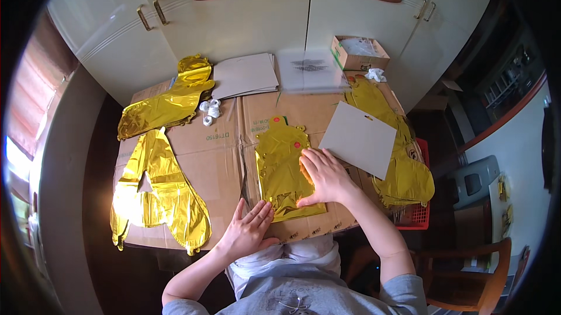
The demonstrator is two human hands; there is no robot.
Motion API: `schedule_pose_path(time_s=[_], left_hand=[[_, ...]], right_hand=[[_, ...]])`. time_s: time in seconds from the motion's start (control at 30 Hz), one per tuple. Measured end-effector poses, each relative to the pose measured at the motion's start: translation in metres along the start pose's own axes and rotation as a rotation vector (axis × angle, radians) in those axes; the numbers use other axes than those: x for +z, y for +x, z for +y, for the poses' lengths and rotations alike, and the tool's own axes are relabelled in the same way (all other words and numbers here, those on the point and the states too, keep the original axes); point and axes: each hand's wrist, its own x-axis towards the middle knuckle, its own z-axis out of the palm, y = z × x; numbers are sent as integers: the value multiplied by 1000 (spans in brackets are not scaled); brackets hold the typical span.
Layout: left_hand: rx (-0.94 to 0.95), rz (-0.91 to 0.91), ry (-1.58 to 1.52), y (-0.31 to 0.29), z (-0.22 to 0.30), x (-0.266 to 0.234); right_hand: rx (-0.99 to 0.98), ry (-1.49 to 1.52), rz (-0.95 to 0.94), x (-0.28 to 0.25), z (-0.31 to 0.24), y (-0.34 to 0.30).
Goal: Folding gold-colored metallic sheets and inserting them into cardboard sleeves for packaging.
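Observation:
A flattened gold foil balloon (280, 169), folded into a rectangle with a wavy outline and small red spots near its top, lies in front of me on the cardboard. My left hand (250, 233) rests at its lower left corner, fingers stretched out and thumb apart. Pressing on its right side is my right hand (327, 176), spread with the thumb toward the lower edge. Something orange shows at the fingers of that hand; I cannot make out what it is. Just beyond my right hand, a grey-white card (360, 138) with a small slot lies over more gold foil.
Flat gold foil balloons lie at the left (166, 186), far left (160, 108) and right (403, 178). Behind are stacked cards (245, 75), a clear plastic sheet (310, 72) and a small box (360, 55). White rolls (209, 112) sit left of centre; a red basket (422, 213) stands right.

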Motion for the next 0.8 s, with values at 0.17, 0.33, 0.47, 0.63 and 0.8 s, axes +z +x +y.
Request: schedule_pose_path(time_s=[0.17,0.33,0.47,0.63,0.8], left_hand=[[-9,-14,5,-3,0,2],[-15,-1,9,-3,0,5],[-23,12,-1,-4,1,5],[-38,35,-19,-4,2,8],[-43,34,-28,-5,3,7]], right_hand=[[20,-59,-123,0,5,11],[7,-118,-160,3,9,14],[-12,-89,-112,-5,11,18],[-207,-12,175,-10,-36,7],[-351,41,113,22,-70,-16]])
